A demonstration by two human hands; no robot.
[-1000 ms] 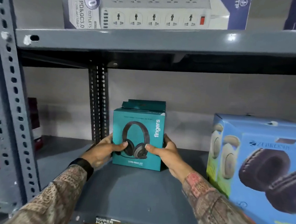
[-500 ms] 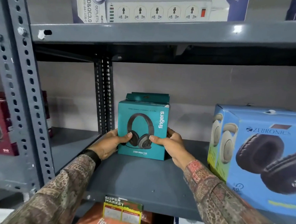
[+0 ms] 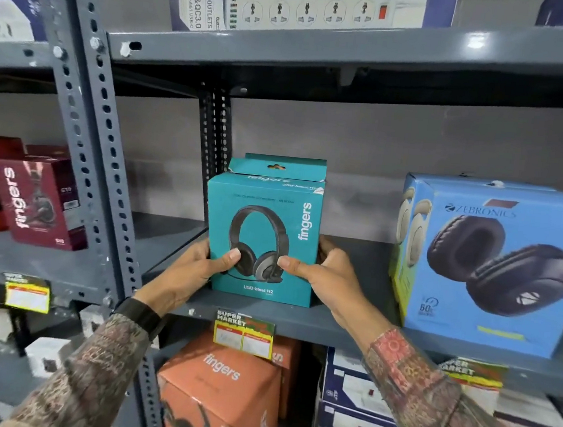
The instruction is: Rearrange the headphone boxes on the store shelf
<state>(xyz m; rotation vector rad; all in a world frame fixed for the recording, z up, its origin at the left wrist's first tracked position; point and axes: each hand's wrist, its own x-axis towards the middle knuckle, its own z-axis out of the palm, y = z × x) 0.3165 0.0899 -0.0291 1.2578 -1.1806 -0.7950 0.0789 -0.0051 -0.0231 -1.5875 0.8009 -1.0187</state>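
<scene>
One teal headphone box (image 3: pixel 264 239) gripped upright by left hand (image 3: pixel 187 273) and right hand (image 3: pixel 328 280) near the shelf (image 3: pixel 348 326) front edge, a second teal box (image 3: pixel 284 167) seen behind, one blue headphone box (image 3: pixel 495 265) set well apart toward the right end.

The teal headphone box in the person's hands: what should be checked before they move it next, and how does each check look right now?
1. Grip: left hand and right hand clasp opposite sides of the teal box, thumbs on its front: ok.
2. Box upright, front facing out: ok.
3. Bottom resting on the shelf: cannot tell.
4. Second teal box directly behind, may get bumped: cannot tell.
5. Gap to the blue box on the right: ok.
6. Bare shelf to the left, up to the post: ok.
</scene>
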